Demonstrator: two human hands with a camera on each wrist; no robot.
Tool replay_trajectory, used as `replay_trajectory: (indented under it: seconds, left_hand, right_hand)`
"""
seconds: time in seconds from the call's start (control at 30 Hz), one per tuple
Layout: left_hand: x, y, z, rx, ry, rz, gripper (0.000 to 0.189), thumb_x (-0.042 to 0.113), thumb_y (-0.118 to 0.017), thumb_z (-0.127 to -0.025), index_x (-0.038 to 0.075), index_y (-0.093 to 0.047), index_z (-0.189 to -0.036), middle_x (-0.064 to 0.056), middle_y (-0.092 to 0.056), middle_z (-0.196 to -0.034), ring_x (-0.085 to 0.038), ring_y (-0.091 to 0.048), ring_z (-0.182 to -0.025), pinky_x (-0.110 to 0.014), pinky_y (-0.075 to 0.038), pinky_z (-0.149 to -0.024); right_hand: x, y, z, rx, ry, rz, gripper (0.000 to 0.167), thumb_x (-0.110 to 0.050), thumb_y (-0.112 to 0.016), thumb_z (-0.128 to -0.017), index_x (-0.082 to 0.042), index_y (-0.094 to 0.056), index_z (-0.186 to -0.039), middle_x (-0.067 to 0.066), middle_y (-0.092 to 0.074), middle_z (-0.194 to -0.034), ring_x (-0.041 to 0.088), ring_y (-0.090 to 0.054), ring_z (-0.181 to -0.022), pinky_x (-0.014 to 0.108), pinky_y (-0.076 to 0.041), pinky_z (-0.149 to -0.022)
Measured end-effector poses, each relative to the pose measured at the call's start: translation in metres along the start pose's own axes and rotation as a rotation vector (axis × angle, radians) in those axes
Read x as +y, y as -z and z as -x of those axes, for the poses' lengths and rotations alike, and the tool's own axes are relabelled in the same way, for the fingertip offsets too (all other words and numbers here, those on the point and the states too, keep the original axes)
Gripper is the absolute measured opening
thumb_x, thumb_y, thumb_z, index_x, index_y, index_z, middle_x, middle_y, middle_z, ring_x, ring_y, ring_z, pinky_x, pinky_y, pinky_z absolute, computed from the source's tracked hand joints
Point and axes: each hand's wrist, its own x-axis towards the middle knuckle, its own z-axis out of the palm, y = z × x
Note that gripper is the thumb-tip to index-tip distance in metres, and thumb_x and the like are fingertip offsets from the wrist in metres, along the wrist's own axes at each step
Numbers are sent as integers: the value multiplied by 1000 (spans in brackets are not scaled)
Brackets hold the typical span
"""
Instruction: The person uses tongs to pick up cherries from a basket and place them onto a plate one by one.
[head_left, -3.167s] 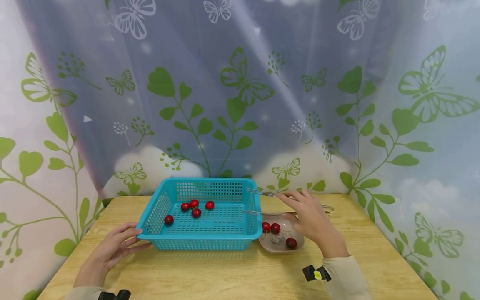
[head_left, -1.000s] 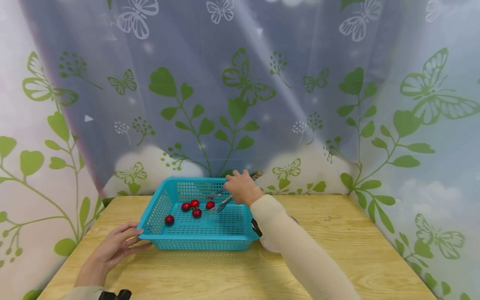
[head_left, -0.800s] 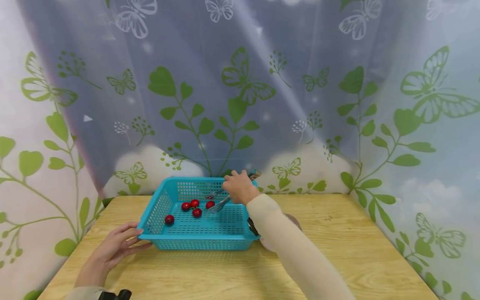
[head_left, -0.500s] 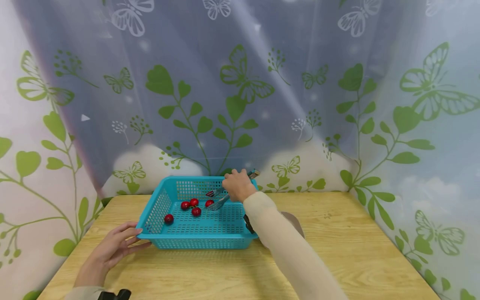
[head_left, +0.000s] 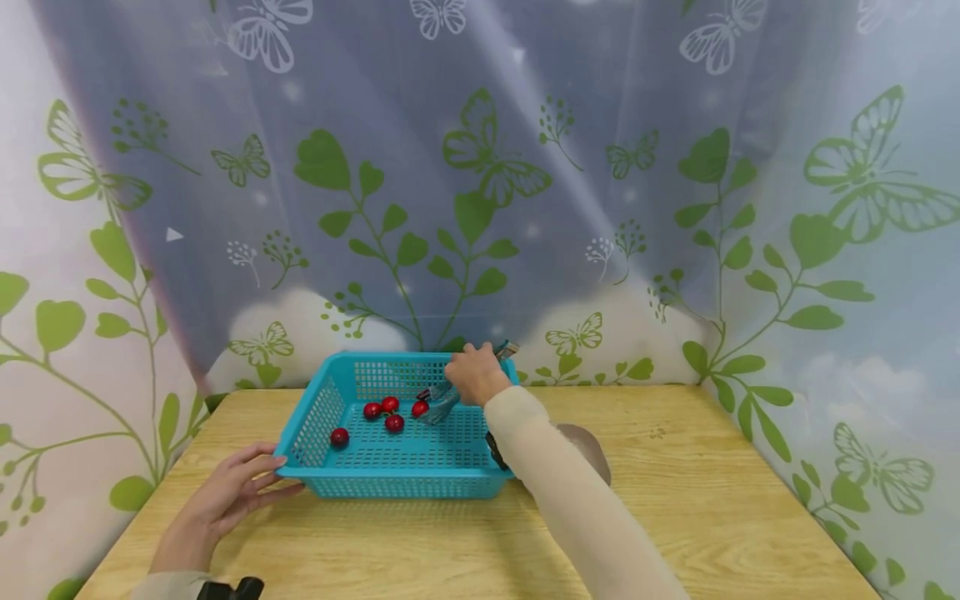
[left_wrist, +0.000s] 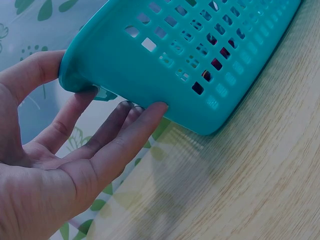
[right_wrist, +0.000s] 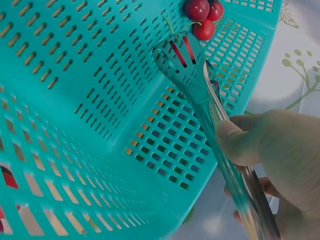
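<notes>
My left hand [head_left: 225, 500] grips the front left corner of a blue perforated plastic basket [head_left: 405, 473], fingers and thumb about its rim in the left wrist view. My right hand [head_left: 474, 375] holds metal tongs [right_wrist: 212, 120] with slotted ends, reaching down into the basket from its back right. Red shows through the slots of one tong end in the right wrist view, from a cherry [head_left: 420, 409] behind it; whether both ends touch it I cannot tell. Left of the tongs lie several more cherries [head_left: 394, 423], one apart near the left wall.
A shallow beige dish [head_left: 588, 450] stands right of the basket, mostly hidden under the right sleeve [head_left: 570, 500]. Everything stands on a wooden table [head_left: 697, 500], with a patterned curtain [head_left: 585, 250] close behind the basket.
My right hand has come from above the dish leftward into the basket with the tongs. Their ends have since drawn closer together beside the cherry. My left hand has stayed at the corner.
</notes>
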Motion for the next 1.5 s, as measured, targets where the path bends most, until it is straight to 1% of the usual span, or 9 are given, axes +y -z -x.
replay_trajectory:
  seconds: [0.3,0.53,0.73,0.9,1.07,1.2,1.33,1.43,1.5]
  left_hand:
    - [1,-3,0,-3,-2,-9,28,4,-49,-108,19,-72,-106,3,-68,-117,-16,-74,-108,-51,-61,-106]
    - [0,-2,-3,-6,-8,-10,29,4,-48,-108,19,-73,-107,3,-69,-118,-17,-74,-109,-51,-61,-105]
    - [2,-3,-3,2,-9,-16,27,4,-49,-108,18,-72,-107,2,-68,-118,-16,-74,-108,-52,-61,-106]
    - [2,-2,-3,-15,-14,-8,29,4,-48,-108,18,-73,-108,2,-69,-118,-17,-74,-109,-52,-61,-106]
    - [0,0,-3,-25,-23,-14,30,4,-47,-108,19,-73,-108,3,-70,-118,-16,-74,-109,-51,-61,-105]
    - [-2,0,-2,4,-15,-23,28,5,-49,-108,20,-73,-106,5,-68,-118,-15,-73,-108,-51,-62,-105]
    - [-3,1,-2,20,-7,-18,28,5,-49,-108,20,-73,-106,5,-66,-119,-15,-73,-108,-52,-61,-106]
    - [-3,2,-2,26,-5,-11,29,5,-48,-108,21,-73,-106,5,-66,-118,-15,-73,-108,-51,-61,-106]
    - [-3,2,-2,31,-6,-12,30,5,-48,-108,21,-73,-106,6,-66,-118,-15,-73,-108,-51,-62,-105]
  right_hand:
    - [0,-1,0,17,11,9,18,-22,-69,-100,-28,-73,-117,-7,-70,-129,24,-60,-122,51,-52,-116]
    - [4,4,4,24,16,49,17,-19,-65,-103,-27,-74,-114,-7,-73,-122,23,-62,-116,49,-54,-114]
    - [13,14,10,-17,-9,85,13,-18,-65,-103,-24,-76,-104,-3,-75,-109,23,-64,-107,48,-56,-112]
    - [24,24,16,-46,-37,78,13,-17,-65,-103,-23,-75,-108,-1,-75,-108,23,-66,-105,48,-57,-110]
    - [34,29,26,-61,-54,35,11,-15,-64,-103,-19,-75,-100,1,-76,-97,22,-68,-93,46,-62,-101]
    - [43,32,34,-69,-62,8,9,-16,-65,-102,-17,-74,-98,2,-70,-87,18,-56,-77,42,-63,-89]
    - [50,35,41,-69,-71,-22,13,-18,-66,-102,-18,-67,-89,0,-54,-74,15,-39,-69,33,-49,-67]
    - [54,38,46,-66,-63,-57,26,-16,-65,-102,-18,-56,-78,-2,-41,-69,15,-34,-66,31,-38,-61]
    - [57,42,50,-68,-60,-85,32,-14,-64,-102,-17,-51,-73,-2,-40,-68,15,-34,-66,31,-38,-61]
